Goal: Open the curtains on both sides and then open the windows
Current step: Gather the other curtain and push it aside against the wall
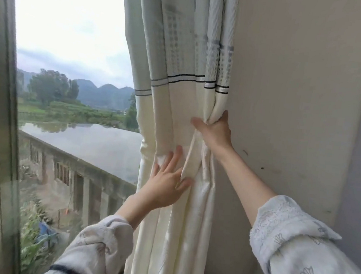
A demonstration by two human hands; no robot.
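My two pale printed pyjama sleeves point(296, 245) fill the bottom of the view, both cut off by the lower edge. From them my bare forearms reach up to the cream and pale-blue pleated fabric curtain point(180, 82), which is gathered into a narrow bunch against the plain beige wall point(289, 80) on the right side of the window.

My left hand point(166, 183) lies flat on the lower cream part of the bunch, fingers spread and open, pressing the folds rather than clutching them. A cream tie-back band point(145, 150) seems to circle the bunch just above it, though blur makes it hard to be sure. My right hand point(215, 129) is higher, beside the wall, with fingers curled into the folds and pinching the gathered cloth; the fingertips are hidden inside the fabric.

Left of the curtain the glass window pane point(75, 84) is uncovered. At the far left a greenish window frame point(4, 121) runs top to bottom, blurred and partly cut off.

Beyond the glass stands a grey concrete outbuilding point(80, 171), then a still flooded field point(92, 138), trees and rounded hills under cloud.
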